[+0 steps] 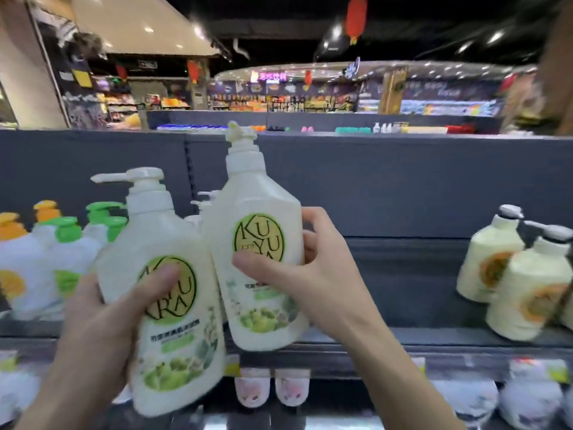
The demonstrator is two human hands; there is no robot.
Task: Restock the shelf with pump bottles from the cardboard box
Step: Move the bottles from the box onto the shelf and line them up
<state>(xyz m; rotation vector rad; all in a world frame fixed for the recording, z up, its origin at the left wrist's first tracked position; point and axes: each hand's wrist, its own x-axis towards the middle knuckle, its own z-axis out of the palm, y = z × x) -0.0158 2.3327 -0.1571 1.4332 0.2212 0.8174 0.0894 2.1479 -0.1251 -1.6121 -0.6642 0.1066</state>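
Note:
I hold two cream pump bottles with round green labels in front of the dark grey shelf (403, 333). My left hand (102, 321) grips the left pump bottle (155, 243) around its middle, thumb across the label, pump spout pointing left. My right hand (313, 274) grips the right pump bottle (257, 212), which tilts slightly left and stands higher, its base just above the shelf's front edge. The two bottles touch side by side. More pump bottles of the same kind (203, 203) stand behind them on the shelf. The cardboard box is out of view.
White bottles with orange and green caps (62, 243) crowd the shelf's left end. Cream bottles with orange labels (508, 274) stand at the right. Between them is bare shelf. Small pink and white items (269, 386) hang below the shelf edge. Store aisles lie beyond.

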